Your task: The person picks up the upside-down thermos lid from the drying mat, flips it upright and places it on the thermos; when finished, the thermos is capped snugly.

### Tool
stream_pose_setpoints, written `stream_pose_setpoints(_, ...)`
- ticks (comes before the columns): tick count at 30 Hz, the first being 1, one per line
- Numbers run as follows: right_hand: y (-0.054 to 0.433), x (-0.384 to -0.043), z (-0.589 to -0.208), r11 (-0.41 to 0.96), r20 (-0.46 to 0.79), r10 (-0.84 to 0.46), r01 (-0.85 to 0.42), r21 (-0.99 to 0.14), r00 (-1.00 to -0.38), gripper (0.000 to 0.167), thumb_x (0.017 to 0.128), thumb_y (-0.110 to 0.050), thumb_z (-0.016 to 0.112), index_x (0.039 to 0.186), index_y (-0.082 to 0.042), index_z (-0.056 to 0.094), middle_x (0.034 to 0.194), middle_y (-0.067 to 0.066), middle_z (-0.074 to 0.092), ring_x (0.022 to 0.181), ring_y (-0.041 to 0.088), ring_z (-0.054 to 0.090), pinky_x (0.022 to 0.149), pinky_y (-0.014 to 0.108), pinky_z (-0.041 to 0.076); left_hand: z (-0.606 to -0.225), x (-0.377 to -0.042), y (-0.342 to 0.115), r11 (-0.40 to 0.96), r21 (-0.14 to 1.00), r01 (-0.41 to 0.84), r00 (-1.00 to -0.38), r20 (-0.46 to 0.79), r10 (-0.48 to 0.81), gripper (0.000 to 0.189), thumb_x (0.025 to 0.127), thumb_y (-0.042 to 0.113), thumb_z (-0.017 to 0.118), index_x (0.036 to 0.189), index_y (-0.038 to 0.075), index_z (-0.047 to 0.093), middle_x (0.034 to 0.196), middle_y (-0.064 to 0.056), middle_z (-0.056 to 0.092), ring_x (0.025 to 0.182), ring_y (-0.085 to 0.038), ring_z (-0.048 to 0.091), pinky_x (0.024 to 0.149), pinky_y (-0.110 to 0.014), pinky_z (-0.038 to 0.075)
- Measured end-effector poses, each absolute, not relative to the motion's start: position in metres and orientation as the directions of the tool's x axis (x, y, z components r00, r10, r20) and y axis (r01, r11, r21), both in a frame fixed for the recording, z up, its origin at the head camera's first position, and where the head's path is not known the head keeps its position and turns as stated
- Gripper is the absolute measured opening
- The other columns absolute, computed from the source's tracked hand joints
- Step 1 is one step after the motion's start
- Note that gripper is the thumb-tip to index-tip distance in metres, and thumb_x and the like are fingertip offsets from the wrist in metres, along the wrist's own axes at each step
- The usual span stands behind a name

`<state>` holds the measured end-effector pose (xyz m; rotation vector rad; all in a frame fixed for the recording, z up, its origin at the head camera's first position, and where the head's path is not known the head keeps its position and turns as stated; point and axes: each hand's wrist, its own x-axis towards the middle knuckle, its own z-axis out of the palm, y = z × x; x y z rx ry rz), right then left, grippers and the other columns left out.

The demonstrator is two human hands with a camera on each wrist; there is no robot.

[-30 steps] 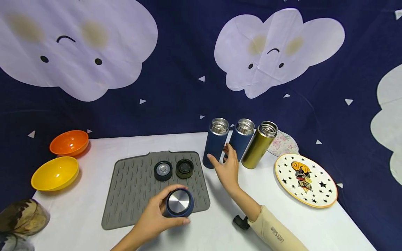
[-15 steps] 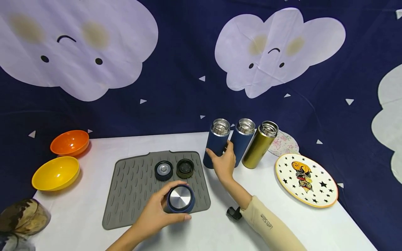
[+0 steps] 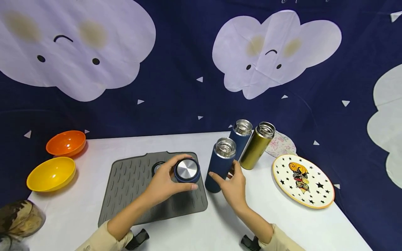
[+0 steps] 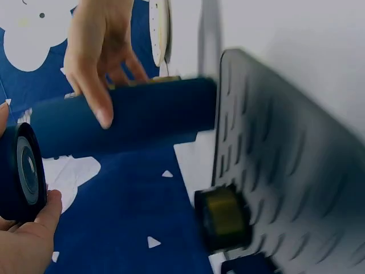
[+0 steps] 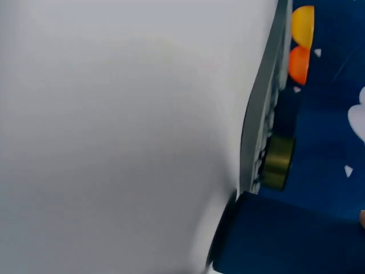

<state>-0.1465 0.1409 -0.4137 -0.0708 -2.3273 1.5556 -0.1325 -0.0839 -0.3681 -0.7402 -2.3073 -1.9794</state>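
My left hand (image 3: 163, 183) holds a dark blue screw lid (image 3: 187, 169) with a steel top, above the mat. In the left wrist view the lid's (image 4: 25, 171) underside faces the bottle. My right hand (image 3: 233, 188) grips a blue thermos bottle (image 3: 220, 164) around its side, thumb in front. The bottle stands nearly upright, its steel mouth uncovered; whether its base touches the table, I cannot tell. In the right wrist view only the lower part of this bottle (image 5: 291, 240) shows. A second blue bottle (image 3: 241, 136) and a gold bottle (image 3: 257, 146), both uncapped, stand behind.
A grey drying mat (image 3: 125, 188) bears a dark lid (image 3: 156, 166), partly hidden by my left hand, and a gold-brown lid (image 4: 223, 217). Yellow (image 3: 51, 174) and orange (image 3: 66, 143) bowls sit left. A star-patterned plate (image 3: 282, 170) lies right, near a floral disc (image 3: 281, 144).
My right hand has taken hold of the front blue bottle and brought it nearer, away from the other two. My left hand has moved the lid up and right, toward the bottle.
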Motion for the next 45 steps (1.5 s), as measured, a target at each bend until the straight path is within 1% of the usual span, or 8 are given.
stream_pose_setpoints(6, 0.148, -0.126, -0.413, 0.381, 0.216, 0.213, -0.122, -0.916, -0.953, 0.071, 0.071, -0.008, 0.087, 0.132, -0.005, 0.050, 0.123, 0.016, 0.062, 0.109, 0.032, 0.065, 0.095, 0.048, 0.053, -0.343, -0.148, -0.073, 0.081, 0.932, 0.353, -0.887, 0.306, 0.347, 0.075, 0.072, 0.011, 0.088, 0.138, 0.016, 0.052, 0.127, -0.009, 0.061, 0.106, -0.027, 0.065, 0.088, -0.032, 0.056)
stream_pose_setpoints(19, 0.151, -0.127, -0.415, 0.420, 0.249, 0.159, -0.163, -0.893, -0.955, 0.066, 0.076, -0.016, 0.087, 0.130, -0.007, 0.049, 0.121, 0.015, 0.062, 0.111, 0.033, 0.064, 0.095, 0.048, 0.053, -0.320, -0.170, -0.003, -0.017, 0.922, 0.387, -0.875, 0.373, 0.307, 0.069, 0.073, 0.009, 0.087, 0.135, 0.010, 0.055, 0.120, -0.007, 0.064, 0.101, -0.018, 0.064, 0.090, -0.031, 0.054)
stream_pose_setpoints(25, 0.152, -0.128, -0.417, 0.451, 0.286, 0.142, -0.195, -0.871, -0.948, 0.064, 0.077, -0.017, 0.087, 0.127, -0.007, 0.048, 0.119, 0.015, 0.063, 0.109, 0.034, 0.065, 0.093, 0.047, 0.054, -0.323, -0.173, 0.013, 0.038, 0.916, 0.400, -0.876, 0.369, 0.312, 0.071, 0.074, 0.016, 0.088, 0.137, 0.016, 0.054, 0.116, -0.003, 0.066, 0.097, -0.015, 0.066, 0.086, -0.030, 0.055)
stream_pose_setpoints(31, 0.152, -0.127, -0.418, 0.467, 0.301, 0.141, -0.205, -0.860, -0.943, 0.062, 0.077, -0.018, 0.086, 0.126, -0.008, 0.049, 0.116, 0.014, 0.063, 0.107, 0.034, 0.065, 0.091, 0.048, 0.055, -0.327, -0.174, 0.018, 0.134, 0.883, 0.449, -0.870, 0.398, 0.292, 0.071, 0.074, 0.023, 0.088, 0.136, 0.014, 0.055, 0.112, -0.002, 0.070, 0.093, -0.012, 0.068, 0.082, -0.030, 0.057)
stream_pose_setpoints(36, 0.153, -0.128, -0.420, 0.472, 0.331, 0.135, -0.233, -0.850, -0.934, 0.070, 0.075, -0.010, 0.086, 0.133, -0.012, 0.047, 0.119, 0.013, 0.064, 0.107, 0.032, 0.065, 0.090, 0.048, 0.055, -0.334, -0.171, 0.023, 0.250, 0.799, 0.546, -0.833, 0.487, 0.262, 0.071, 0.073, 0.029, 0.089, 0.132, 0.010, 0.055, 0.108, -0.003, 0.070, 0.092, -0.013, 0.068, 0.079, -0.026, 0.056)
stream_pose_setpoints(40, 0.153, -0.128, -0.421, 0.473, 0.348, 0.122, -0.254, -0.844, -0.929, 0.075, 0.074, -0.008, 0.086, 0.136, -0.013, 0.045, 0.119, 0.013, 0.064, 0.106, 0.033, 0.066, 0.089, 0.048, 0.056, -0.340, -0.171, 0.023, 0.255, 0.796, 0.550, -0.832, 0.493, 0.256, 0.068, 0.074, 0.031, 0.088, 0.129, 0.011, 0.056, 0.105, -0.002, 0.071, 0.089, -0.011, 0.068, 0.075, -0.024, 0.056)
stream_pose_setpoints(43, 0.152, -0.128, -0.420, 0.483, 0.336, 0.127, -0.237, -0.843, -0.933, 0.072, 0.074, -0.014, 0.087, 0.133, -0.012, 0.046, 0.117, 0.014, 0.064, 0.105, 0.034, 0.066, 0.088, 0.048, 0.056, -0.339, -0.178, 0.016, 0.160, 0.846, 0.510, -0.834, 0.440, 0.332, 0.065, 0.074, 0.027, 0.087, 0.131, 0.014, 0.057, 0.108, -0.003, 0.071, 0.092, -0.013, 0.068, 0.079, -0.028, 0.057)
stream_pose_setpoints(45, 0.153, -0.128, -0.420, 0.491, 0.319, 0.138, -0.215, -0.844, -0.938, 0.069, 0.074, -0.016, 0.088, 0.130, -0.013, 0.048, 0.117, 0.013, 0.064, 0.106, 0.034, 0.065, 0.089, 0.049, 0.055, -0.338, -0.186, 0.010, 0.071, 0.885, 0.459, -0.814, 0.388, 0.432, 0.066, 0.077, 0.021, 0.084, 0.135, 0.013, 0.056, 0.118, -0.005, 0.068, 0.105, -0.016, 0.066, 0.093, -0.035, 0.054)
